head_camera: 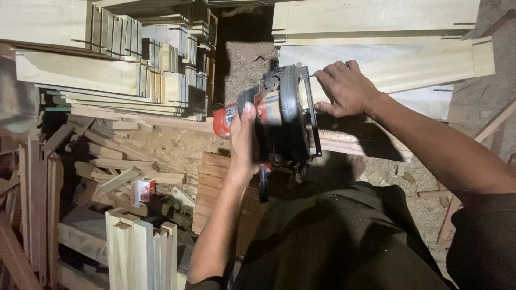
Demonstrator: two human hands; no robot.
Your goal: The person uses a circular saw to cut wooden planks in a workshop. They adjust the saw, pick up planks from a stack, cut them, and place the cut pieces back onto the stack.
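Note:
My left hand grips the red and black body of a hand-held circular saw, which rests over a long wooden rail running left to right. The saw's black guard and metal base plate stand on edge between my hands. To the saw's right, my right hand presses down on a pale wooden board, with its fingers curled at the saw's base plate. The blade itself is hidden by the guard.
Stacks of pale cut boards fill the upper left. Wood offcuts and a small red and white box lie at left. Upright pale pieces stand at the bottom. Sawdust covers the ground.

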